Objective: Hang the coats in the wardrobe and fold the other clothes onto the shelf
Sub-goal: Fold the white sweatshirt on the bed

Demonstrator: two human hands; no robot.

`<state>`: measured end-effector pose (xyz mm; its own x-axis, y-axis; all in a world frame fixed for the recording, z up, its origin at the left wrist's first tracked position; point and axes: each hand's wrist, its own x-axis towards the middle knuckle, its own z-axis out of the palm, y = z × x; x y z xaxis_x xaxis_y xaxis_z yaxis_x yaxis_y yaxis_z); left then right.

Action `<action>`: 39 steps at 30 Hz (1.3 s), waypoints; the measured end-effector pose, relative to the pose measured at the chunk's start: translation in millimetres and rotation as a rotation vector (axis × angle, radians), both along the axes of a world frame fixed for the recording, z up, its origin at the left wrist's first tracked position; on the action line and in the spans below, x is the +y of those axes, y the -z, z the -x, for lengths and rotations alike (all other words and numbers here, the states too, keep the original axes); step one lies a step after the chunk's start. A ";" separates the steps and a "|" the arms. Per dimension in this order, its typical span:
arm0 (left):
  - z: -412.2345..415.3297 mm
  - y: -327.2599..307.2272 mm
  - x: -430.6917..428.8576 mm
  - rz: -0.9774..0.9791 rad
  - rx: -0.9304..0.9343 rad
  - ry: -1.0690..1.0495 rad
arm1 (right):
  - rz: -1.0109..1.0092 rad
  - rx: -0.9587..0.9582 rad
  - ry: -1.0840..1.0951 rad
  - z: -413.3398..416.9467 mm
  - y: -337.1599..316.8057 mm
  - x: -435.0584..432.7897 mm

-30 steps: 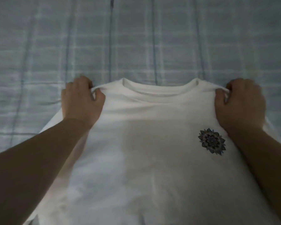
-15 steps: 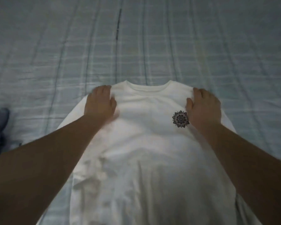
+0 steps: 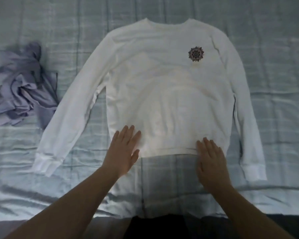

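Left hand (image 3: 123,152) and right hand (image 3: 210,161), fingers flat and gripping nothing, are pressing the near hem of the shirt (image 3: 162,83) on the bed (image 3: 274,49); the sleeves are probably needing folding inward next.

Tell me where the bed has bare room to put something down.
Bare sheet: beyond the shirt's collar, right of its right sleeve, and below the hem between left hand and right hand. Crowded: purple garment beside left sleeve.

Dim, cool bluish light is seen throughout. A bright patch is caught on the white sweatshirt (image 3: 162,100) near its hem. The left hand (image 3: 123,152) is smeared by motion blur, the lilac garment (image 3: 22,87) softened; the bottom edge is lost in darkness.
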<state>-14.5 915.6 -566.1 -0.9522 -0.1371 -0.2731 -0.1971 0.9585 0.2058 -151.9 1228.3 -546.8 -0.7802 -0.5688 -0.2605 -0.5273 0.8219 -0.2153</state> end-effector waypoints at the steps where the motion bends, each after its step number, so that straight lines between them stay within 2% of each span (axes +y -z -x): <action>1: -19.1 1.2 3.0 -0.005 -0.022 0.009 | -0.041 -0.027 -0.031 -10.8 -0.5 10.7; 4: -58.2 1.7 5.5 -0.030 -0.062 0.055 | -0.139 -0.042 -0.070 -22.3 -2.6 30.3; 6: -66.1 0.1 2.7 -0.028 -0.066 0.055 | -0.171 -0.027 -0.012 -17.9 -3.4 33.0; 11: -43.1 0.7 -9.3 -0.018 -0.079 0.000 | -0.117 0.066 0.107 18.2 3.5 26.0; 15: -29.4 -3.1 -13.9 -0.044 -0.090 -0.043 | -0.082 -0.016 0.240 35.4 2.9 15.4; 21: -39.9 -10.2 -22.1 -0.323 0.086 -0.199 | -0.127 -0.074 0.135 26.7 12.4 15.6; 26: -68.9 -30.2 -21.4 -0.351 0.155 -0.298 | -0.308 -0.002 -0.015 34.7 17.0 16.2; 31: -83.6 -40.6 -30.1 -0.354 0.208 -0.233 | -0.443 0.106 -0.087 46.7 -6.8 4.2; 35: -94.2 -45.8 -34.8 -0.340 0.202 -0.126 | -0.359 0.167 -0.145 24.7 -25.7 32.2; 39: -119.8 -35.9 -37.1 -0.303 0.046 -0.092 | -0.239 0.118 -0.197 -27.7 -33.9 79.8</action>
<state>105.3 878.4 -530.1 -0.9518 -0.1426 -0.2714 -0.2642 0.8306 0.4902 -124.2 1308.1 -513.0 -0.6940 -0.6452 -0.3195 -0.6909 0.7217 0.0435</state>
